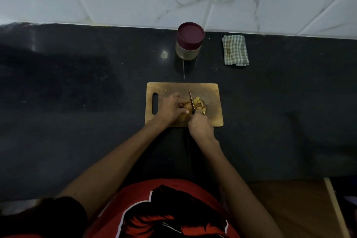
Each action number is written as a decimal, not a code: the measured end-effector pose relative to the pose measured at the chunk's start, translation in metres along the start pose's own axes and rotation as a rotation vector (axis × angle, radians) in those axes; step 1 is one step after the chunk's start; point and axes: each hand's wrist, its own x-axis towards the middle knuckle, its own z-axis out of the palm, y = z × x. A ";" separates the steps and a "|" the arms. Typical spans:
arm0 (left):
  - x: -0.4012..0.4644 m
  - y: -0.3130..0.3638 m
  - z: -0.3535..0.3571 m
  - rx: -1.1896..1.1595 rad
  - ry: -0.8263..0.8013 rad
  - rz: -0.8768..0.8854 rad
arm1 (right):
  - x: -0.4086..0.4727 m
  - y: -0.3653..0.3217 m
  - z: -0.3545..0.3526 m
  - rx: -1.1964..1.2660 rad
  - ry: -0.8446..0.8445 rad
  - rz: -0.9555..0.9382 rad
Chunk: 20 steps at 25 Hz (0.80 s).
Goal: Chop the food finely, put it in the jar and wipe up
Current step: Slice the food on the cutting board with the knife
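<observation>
Right hand (201, 126) gripping knife (191, 100), blade pointing away, left hand (172, 109) holding food (187, 106)

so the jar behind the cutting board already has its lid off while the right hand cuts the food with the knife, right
Not quite: the jar has its maroon lid on, as the head view shows. The rest holds: it stands behind the cutting board while the right hand cuts the food with the knife.
</observation>
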 end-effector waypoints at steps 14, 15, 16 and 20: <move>-0.001 0.002 -0.002 -0.047 0.020 -0.022 | -0.006 0.016 -0.008 0.154 0.055 -0.016; -0.001 0.002 -0.002 -0.038 0.018 -0.016 | -0.007 0.017 -0.008 0.162 0.053 -0.020; -0.001 0.002 -0.003 -0.031 0.013 -0.015 | -0.008 0.016 -0.007 0.163 0.050 -0.029; -0.002 0.002 -0.003 -0.043 0.013 -0.006 | -0.012 0.014 -0.001 0.143 0.026 -0.062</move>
